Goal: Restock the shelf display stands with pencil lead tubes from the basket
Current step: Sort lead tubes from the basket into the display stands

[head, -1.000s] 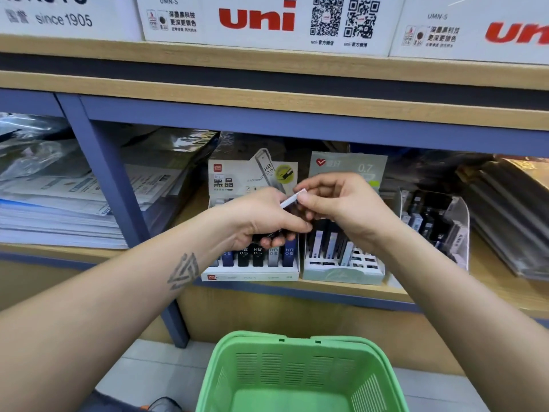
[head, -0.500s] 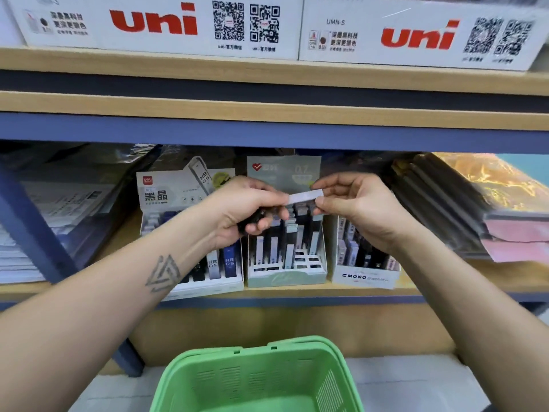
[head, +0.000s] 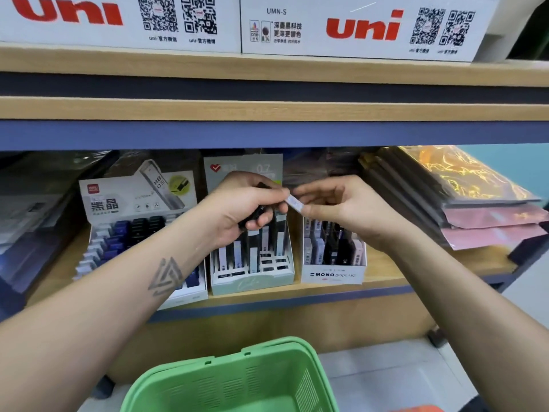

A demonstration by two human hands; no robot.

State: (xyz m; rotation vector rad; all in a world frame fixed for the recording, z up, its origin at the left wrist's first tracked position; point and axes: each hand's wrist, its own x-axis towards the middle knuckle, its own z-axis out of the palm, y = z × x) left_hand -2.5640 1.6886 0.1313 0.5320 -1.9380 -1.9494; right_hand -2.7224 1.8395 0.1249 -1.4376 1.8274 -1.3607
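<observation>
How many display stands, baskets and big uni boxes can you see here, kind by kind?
Pencil lead display stands: 3, namely the Deli stand, the 0.7 stand and the MONO stand
Green baskets: 1
White uni boxes: 2, left and right
Total: 6

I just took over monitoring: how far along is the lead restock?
Done: the three stands already hold tubes. In hand: the left hand grips dark tubes while the right hand pinches a white tube over the middle stand, whose front slots are still empty. I can't see what's left in the basket.
</observation>
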